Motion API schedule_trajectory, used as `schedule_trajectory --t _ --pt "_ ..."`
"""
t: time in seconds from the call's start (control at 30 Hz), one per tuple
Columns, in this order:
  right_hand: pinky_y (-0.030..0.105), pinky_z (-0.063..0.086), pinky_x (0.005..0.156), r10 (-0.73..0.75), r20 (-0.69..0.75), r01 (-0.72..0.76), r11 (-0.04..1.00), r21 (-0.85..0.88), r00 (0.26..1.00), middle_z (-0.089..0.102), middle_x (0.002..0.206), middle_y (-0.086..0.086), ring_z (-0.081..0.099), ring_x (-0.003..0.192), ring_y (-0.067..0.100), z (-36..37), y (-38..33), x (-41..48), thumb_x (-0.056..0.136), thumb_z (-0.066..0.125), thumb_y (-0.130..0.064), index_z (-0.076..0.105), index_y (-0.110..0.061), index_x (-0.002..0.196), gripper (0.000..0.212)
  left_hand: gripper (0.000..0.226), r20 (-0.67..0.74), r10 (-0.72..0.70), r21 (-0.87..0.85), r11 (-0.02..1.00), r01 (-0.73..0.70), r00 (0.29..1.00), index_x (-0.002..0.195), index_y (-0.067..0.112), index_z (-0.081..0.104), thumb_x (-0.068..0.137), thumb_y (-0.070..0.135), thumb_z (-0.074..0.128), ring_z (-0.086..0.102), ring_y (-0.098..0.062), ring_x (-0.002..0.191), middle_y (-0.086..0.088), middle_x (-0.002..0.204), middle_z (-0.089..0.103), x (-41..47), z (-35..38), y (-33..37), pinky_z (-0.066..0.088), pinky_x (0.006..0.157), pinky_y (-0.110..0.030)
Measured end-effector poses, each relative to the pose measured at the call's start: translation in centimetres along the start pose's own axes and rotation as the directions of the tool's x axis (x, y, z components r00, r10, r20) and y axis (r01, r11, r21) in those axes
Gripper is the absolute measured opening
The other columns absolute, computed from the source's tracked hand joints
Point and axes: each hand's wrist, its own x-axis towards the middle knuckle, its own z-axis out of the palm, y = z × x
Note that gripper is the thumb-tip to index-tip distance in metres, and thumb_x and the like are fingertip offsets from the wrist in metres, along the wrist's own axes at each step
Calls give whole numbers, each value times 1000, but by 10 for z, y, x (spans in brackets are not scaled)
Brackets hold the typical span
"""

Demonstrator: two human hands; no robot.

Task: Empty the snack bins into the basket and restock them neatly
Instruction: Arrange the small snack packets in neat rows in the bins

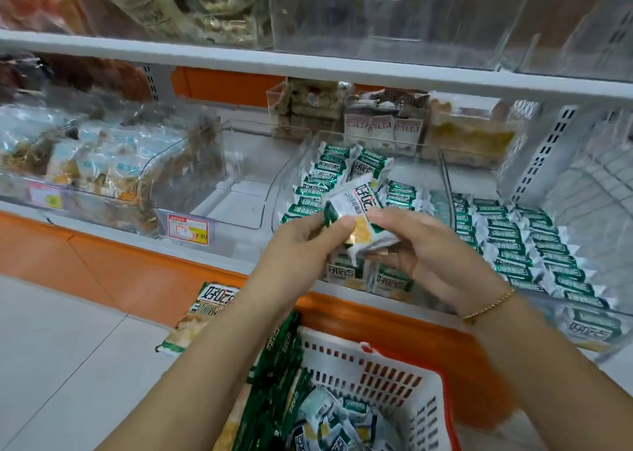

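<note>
Both hands held one snack packet (359, 219) over the front of the middle bin (279, 193). The left hand (301, 241) pinched its green left end, fingers curled. The right hand (428, 248) gripped the other end, thumb on top, fingers beneath. The packet was white and green, tilted, with its yellow print facing up. The middle bin held upright rows of like packets at its back, and the right bin (479, 185) was lined with neat rows. The basket (394, 375), white with an orange rim, sat below the hands, with loose packets and green bags inside. A gold bracelet (489, 308) was on the right wrist.
</note>
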Motion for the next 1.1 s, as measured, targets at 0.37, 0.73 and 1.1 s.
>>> schedule_trajectory --t 0.37,0.73,1.1 --pt "27 57 62 273 -18 -230 842 488 962 67 91 12 65 76 20 -33 -39 74 80 65 -25 65 -4 93 25 57 -55 181 624 774 -108 982 149 24 29 97 36 49 35 -3 134 11 150 36 28 -5 -5 24 99 -11" --pt "25 49 63 152 -316 -301 810 -503 937 62 88 9 57 64 15 -64 -56 181 91 62 -29 57 -8 98 22 57 20 227 871 475 -128 974 150 20 23 99 33 45 25 -8 140 8 157 19 42 -22 -26 21 107 -15" --pt "34 45 97 -112 27 21 -53 -998 993 32 151 16 48 124 31 -58 -30 183 94 56 -40 22 -15 152 72 57 53 279 865 466 -183 959 150 21 24 98 35 45 27 -5 139 11 156 20 43 -27 -29 22 107 -13"
